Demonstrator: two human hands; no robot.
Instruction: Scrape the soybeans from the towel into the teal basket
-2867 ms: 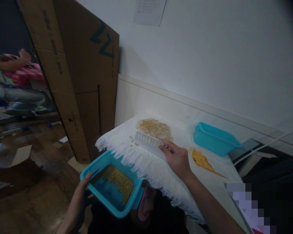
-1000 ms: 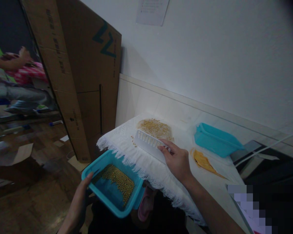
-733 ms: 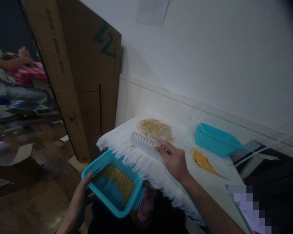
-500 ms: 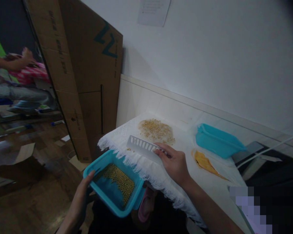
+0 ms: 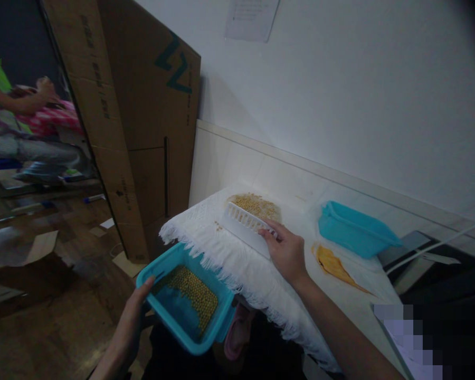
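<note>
My left hand (image 5: 129,327) grips the near-left rim of a teal plastic tray (image 5: 221,322) that holds a layer of yellow beans (image 5: 193,293); the tray is held just below the fringed edge of the white cloth (image 5: 237,266). My right hand (image 5: 287,250) is closed on a white slotted plastic scraper (image 5: 243,224), which stands on edge on the cloth against the near side of a pile of yellow beans (image 5: 255,203). A few loose beans (image 5: 218,227) lie on the cloth left of the scraper.
A second teal tray (image 5: 356,229) stands on the table at the right, with a yellow smear (image 5: 332,264) in front of it. A tall cardboard box (image 5: 138,105) leans at the left. Another person's arm (image 5: 19,97) shows at the far left. White cable (image 5: 439,240) at right.
The scraper swept toward the cloth's near edge above the tray, then moved back up against the bean pile. My left hand and the tray barely shifted.
</note>
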